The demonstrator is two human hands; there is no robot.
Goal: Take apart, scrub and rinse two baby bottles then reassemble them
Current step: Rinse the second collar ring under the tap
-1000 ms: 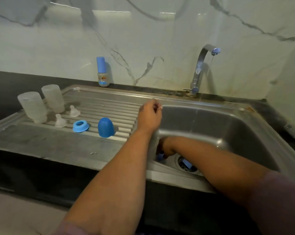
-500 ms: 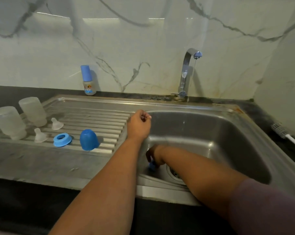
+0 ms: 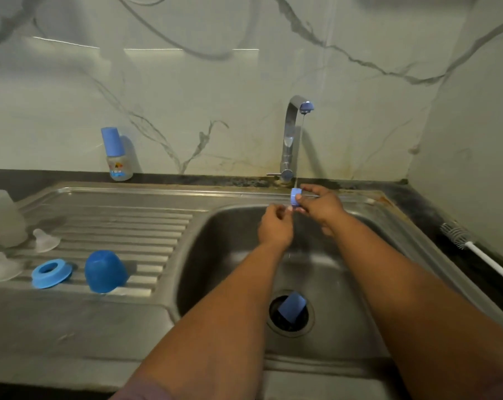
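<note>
Head view: a blue ring (image 3: 295, 196) sits under the thin stream from the tap (image 3: 291, 134), above the far side of the sink (image 3: 215, 226). The right hand (image 3: 319, 204) pinches it, fingers curled round its rim, with the ring's axis lying roughly level and its open face turned left toward the left hand (image 3: 275, 226). The left hand is just beside the ring, a little lower and nearer the person, fingers curled; whether it touches the ring or holds anything I cannot tell. The right hand is the one on the ring, so the rinse likely turns on it. A blue cap (image 3: 292, 306) lies tilted in the drain. On the draining surface (image 3: 71, 327) to the left stand another ring (image 3: 51, 272), a cap (image 3: 105, 271), two teats (image 3: 44, 241) and a bottle body (image 3: 2, 217).
</note>
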